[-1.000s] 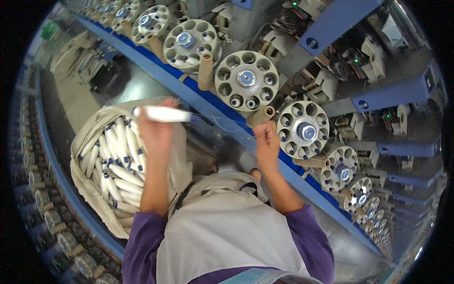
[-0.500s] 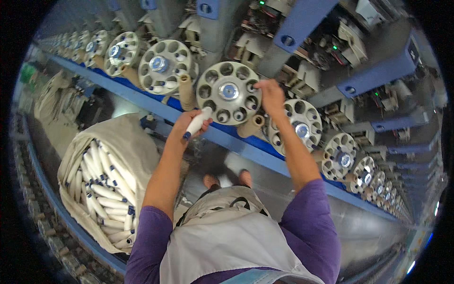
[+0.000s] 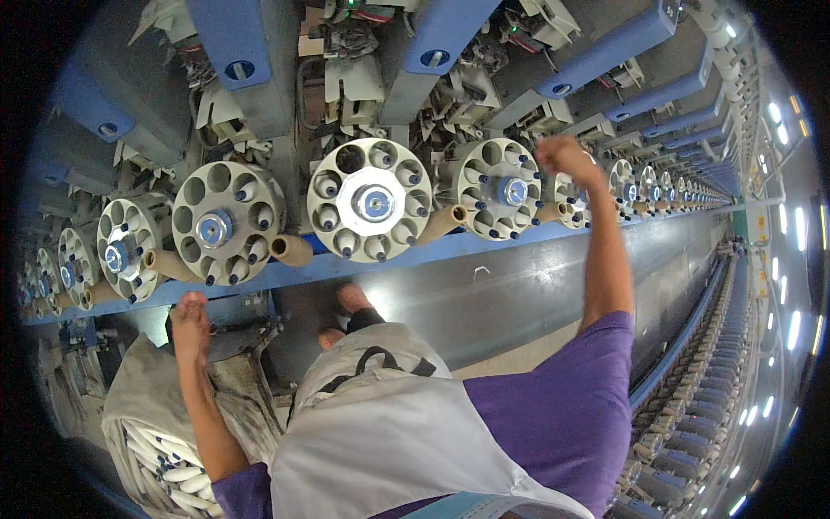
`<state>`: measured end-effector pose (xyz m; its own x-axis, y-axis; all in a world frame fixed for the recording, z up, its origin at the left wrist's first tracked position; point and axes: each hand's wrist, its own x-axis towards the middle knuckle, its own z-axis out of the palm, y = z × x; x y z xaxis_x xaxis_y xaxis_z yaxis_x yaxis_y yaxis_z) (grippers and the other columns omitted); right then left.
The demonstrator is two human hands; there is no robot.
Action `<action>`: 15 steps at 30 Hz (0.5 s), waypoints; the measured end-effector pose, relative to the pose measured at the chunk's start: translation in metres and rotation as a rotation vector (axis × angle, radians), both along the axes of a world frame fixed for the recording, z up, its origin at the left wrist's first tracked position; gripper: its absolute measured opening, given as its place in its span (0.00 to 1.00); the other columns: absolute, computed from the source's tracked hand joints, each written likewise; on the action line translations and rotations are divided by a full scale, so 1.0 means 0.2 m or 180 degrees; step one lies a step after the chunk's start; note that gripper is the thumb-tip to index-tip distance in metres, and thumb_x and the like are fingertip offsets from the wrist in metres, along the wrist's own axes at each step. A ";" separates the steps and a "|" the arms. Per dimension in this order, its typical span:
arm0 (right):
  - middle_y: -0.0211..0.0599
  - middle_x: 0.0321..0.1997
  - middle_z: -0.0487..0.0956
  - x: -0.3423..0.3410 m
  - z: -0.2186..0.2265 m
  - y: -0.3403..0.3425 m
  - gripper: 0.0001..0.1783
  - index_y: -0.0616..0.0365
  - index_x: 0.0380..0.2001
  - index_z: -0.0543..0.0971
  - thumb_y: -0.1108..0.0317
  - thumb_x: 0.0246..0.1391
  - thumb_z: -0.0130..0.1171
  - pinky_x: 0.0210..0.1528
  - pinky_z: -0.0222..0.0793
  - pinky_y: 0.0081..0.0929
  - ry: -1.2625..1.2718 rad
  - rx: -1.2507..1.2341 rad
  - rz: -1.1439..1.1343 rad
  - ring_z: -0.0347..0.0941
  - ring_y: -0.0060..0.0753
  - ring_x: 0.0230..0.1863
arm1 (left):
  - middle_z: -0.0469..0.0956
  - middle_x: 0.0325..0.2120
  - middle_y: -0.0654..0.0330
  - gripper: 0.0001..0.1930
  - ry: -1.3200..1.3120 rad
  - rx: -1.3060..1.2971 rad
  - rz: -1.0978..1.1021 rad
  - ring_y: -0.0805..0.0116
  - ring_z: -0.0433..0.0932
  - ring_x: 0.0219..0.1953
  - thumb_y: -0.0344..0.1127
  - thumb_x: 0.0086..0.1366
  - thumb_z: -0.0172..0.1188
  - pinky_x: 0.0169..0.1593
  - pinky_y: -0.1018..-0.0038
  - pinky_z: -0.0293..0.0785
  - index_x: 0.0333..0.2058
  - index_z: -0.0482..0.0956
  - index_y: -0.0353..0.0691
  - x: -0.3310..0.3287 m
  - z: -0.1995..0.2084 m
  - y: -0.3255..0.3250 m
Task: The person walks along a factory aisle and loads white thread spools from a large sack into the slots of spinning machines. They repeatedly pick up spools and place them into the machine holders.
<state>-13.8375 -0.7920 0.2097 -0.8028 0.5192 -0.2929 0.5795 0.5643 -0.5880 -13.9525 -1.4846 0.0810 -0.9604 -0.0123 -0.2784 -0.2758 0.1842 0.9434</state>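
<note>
Reaching up, my right hand (image 3: 566, 158) is curled into a loose fist just beside the round bobbin wheel (image 3: 500, 189) on the machine, at its right edge; whether it grips anything I cannot tell. My left hand (image 3: 189, 316) hangs lower, below and left of that wheel, fingers half open and holding nothing, above the cloth sack (image 3: 147, 394) of white bobbins (image 3: 169, 467).
</note>
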 end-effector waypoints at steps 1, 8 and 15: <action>0.41 0.32 0.80 -0.03 -0.15 -0.10 0.17 0.56 0.33 0.81 0.53 0.49 0.64 0.43 0.72 0.32 0.0199 0.0746 0.0114 0.78 0.35 0.37 | 0.59 0.15 0.74 0.14 -0.0084 -0.0054 -0.0337 0.85 0.54 0.15 0.47 0.73 0.49 0.18 0.83 0.45 0.32 0.72 0.44 0.00 0.07 0.00; 0.33 0.67 0.62 -0.09 -0.59 -0.50 0.22 0.34 0.46 0.82 0.56 0.42 0.65 0.67 0.36 0.63 -0.0521 0.1559 0.2285 0.41 0.52 0.73 | 0.56 0.16 0.76 0.16 0.1088 -0.0947 -0.0702 0.86 0.52 0.18 0.46 0.74 0.48 0.21 0.83 0.44 0.30 0.71 0.42 -0.08 0.42 0.30; 0.32 0.40 0.81 -0.08 -0.33 -0.53 0.18 0.52 0.46 0.78 0.55 0.57 0.58 0.48 0.68 0.32 -0.0713 -0.1580 0.2844 0.77 0.28 0.41 | 0.56 0.16 0.76 0.14 0.1239 -0.0458 -0.0411 0.88 0.51 0.17 0.46 0.74 0.48 0.20 0.85 0.44 0.32 0.72 0.44 -0.14 0.72 0.41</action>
<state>-13.8542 -0.8984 0.1433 -0.7362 -0.4556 -0.5003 0.1947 0.5654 -0.8015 -13.9812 -1.4022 0.2246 -0.9896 0.1027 0.1006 0.1294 0.3311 0.9347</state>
